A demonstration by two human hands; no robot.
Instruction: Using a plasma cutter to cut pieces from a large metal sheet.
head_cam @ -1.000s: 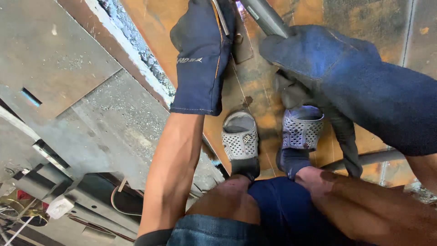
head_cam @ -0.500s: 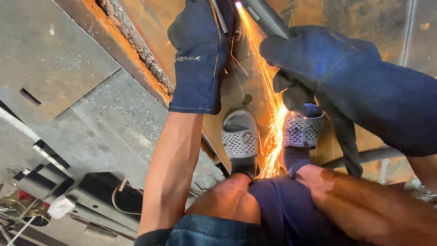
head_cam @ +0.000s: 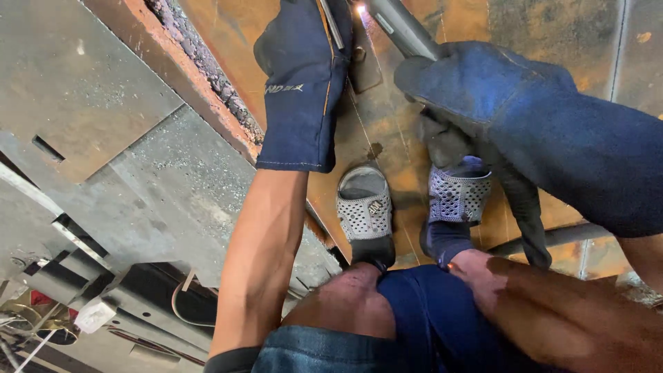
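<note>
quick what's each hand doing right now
Left hand: gloved, closed on a thin metal rod against the rusty steel plate.
Right hand: gloved, grip closed around the grey cutting torch.

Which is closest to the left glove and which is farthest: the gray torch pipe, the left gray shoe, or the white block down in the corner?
From the left hand, in the head view:
1. Gray torch pipe, just to its right, held in the right hand.
2. Left gray shoe, below the glove cuff on the rusty plate.
3. White block, far down in the lower left corner.
</note>
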